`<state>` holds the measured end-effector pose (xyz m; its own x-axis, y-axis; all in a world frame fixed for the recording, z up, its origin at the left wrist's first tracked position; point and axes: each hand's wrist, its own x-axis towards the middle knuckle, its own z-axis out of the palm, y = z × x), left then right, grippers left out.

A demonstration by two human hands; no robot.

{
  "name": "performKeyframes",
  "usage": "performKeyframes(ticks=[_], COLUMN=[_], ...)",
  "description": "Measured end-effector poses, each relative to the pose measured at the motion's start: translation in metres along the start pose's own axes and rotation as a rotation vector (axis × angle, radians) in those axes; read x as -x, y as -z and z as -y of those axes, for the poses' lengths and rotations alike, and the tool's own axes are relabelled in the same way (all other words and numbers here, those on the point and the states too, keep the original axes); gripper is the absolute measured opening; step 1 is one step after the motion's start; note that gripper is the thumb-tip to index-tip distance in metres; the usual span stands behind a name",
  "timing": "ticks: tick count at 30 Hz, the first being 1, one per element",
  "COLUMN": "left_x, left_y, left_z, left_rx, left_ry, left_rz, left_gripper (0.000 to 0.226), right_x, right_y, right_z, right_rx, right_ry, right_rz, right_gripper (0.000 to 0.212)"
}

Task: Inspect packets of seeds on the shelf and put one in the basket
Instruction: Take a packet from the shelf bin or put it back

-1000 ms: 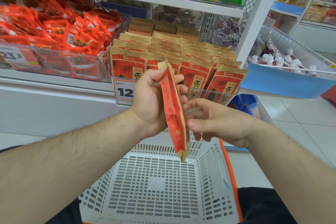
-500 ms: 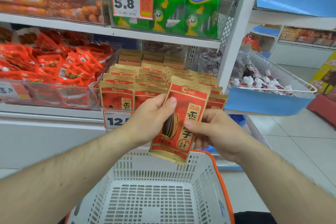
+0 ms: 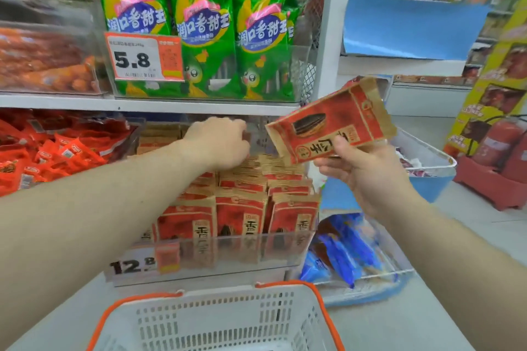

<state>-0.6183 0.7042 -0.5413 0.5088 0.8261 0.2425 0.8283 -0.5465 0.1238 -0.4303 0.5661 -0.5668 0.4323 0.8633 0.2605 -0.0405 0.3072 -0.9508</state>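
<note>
- Up right, the right hand (image 3: 368, 177) pinches 1 seed packet (image 3: 330, 120), tilted, beside the shelf (image 3: 148, 104).
- Left hand (image 3: 219, 142) reaches among the shelved packets (image 3: 242, 208), fingers curled; whether it grips 1 is unclear.
- Basket (image 3: 216, 319) sits below both hands.

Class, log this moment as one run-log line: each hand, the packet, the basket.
left hand: reaching into shelved seed packets | right hand: holds seed packet tilted | basket: no packet visible
</note>
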Motion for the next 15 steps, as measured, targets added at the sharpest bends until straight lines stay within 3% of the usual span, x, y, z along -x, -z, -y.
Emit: performKeyframes(ticks=[3, 8, 12, 15], left_x=[-0.020, -0.043, -0.046, -0.046], left_y=[-0.019, -0.037, -0.039, -0.041], left_z=[-0.001, -0.007, -0.001, 0.002], left_rx=[-0.180, 0.040, 0.210, 0.182], left_ry=[-0.034, -0.124, -0.162, -0.183], left_rz=[0.222, 0.415, 0.467, 0.464], left_gripper=[0.058, 0.071, 0.065, 0.066], right_x=[-0.025, -0.064, -0.088, -0.094], right_y=[0.008, -0.003, -0.016, -0.030], right_z=[0.000, -0.006, -0.015, -0.020], right_rx=[0.249, 0.513, 0.791, 0.918], right_ry=[0.094, 0.093, 0.084, 0.093], right_rz=[-0.021, 0.065, 0.155, 0.214], right_gripper=[0.010, 0.009, 0.006, 0.011])
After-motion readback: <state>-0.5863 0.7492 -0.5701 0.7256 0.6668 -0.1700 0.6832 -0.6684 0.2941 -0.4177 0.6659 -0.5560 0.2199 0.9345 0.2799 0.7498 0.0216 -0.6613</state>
